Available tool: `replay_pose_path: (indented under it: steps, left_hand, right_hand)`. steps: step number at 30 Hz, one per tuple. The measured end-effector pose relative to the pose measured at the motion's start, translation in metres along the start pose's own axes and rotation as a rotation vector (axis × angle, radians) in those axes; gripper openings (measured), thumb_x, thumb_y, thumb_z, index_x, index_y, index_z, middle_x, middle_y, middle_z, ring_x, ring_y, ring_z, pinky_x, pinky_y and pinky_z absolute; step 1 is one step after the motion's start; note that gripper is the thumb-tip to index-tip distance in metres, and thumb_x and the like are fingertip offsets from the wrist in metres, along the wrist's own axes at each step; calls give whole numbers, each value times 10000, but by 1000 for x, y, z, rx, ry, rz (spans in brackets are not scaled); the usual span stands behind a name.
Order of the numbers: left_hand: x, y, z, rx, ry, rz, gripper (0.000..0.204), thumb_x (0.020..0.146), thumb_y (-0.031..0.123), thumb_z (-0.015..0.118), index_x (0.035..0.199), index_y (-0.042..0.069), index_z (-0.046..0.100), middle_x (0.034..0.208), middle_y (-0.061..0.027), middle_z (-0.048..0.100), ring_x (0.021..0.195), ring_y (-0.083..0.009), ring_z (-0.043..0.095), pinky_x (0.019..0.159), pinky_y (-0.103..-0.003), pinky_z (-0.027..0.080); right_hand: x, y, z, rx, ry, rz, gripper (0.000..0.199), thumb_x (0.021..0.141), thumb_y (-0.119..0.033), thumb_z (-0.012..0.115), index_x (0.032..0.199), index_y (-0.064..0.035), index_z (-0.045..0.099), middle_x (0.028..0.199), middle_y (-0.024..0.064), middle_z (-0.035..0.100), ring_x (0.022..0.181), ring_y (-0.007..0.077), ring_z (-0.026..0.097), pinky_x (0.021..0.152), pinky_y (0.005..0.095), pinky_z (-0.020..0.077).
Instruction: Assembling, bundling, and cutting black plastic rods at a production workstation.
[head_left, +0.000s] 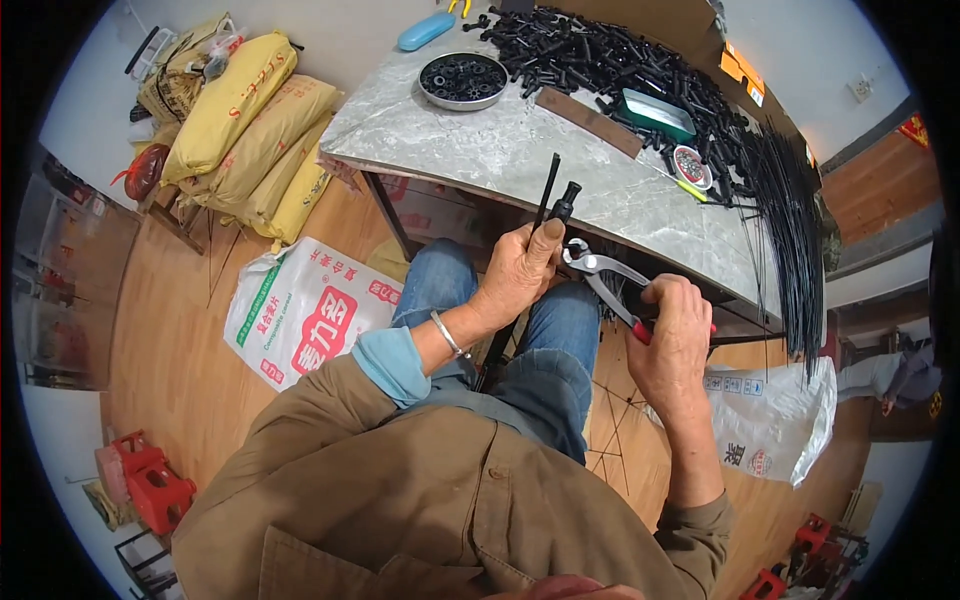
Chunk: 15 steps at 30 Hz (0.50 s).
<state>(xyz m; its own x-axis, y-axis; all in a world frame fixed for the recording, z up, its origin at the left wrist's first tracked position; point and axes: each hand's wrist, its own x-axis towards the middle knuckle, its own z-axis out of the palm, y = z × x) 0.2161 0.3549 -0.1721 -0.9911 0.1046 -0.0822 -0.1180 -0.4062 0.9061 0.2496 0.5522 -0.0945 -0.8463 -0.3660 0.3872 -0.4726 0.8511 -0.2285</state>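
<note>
My left hand [522, 268] is closed around a slim black rod [550, 185] and a short black plastic fitting [567, 200], both standing up past the thumb. A silver bracelet circles that wrist. In my right hand [678, 340] are pincers [603, 285] with metal jaws and red handle grips. The jaws are close beside the left hand, just below the fitting; whether they touch anything there I cannot tell. Both hands are above my knees, in front of the table's near edge. The lower part of what the left hand holds is mostly hidden.
On the grey marbled table [440, 140] lie a heap of black plastic parts [600, 60], a round dish of black rings [463, 104], a brown strip [588, 122] and a green tray [657, 122]. Long black rods [797, 270] overhang its right edge. Yellow sacks [240, 110] are stacked left.
</note>
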Motion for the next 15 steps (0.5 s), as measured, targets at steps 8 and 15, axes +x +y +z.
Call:
replay_pose_path:
  steps: [8, 15]
  left_hand:
    - [4, -6, 1, 125, 97, 136, 487, 857, 524, 635, 744, 58, 548, 589, 67, 423, 538, -24, 391, 449, -219, 314]
    - [4, -4, 7, 214, 150, 74, 461, 868, 483, 650, 765, 42, 566, 622, 56, 457, 580, -34, 410, 477, -220, 343]
  right_hand:
    - [-10, -3, 12, -9, -51, 21, 404, 618, 64, 668, 954, -56, 479, 917, 128, 522, 894, 338, 527, 754, 398, 410]
    - [-38, -17, 38, 220, -27, 176, 353, 722, 71, 644, 994, -56, 459, 869, 156, 553, 759, 370, 585, 646, 414, 477]
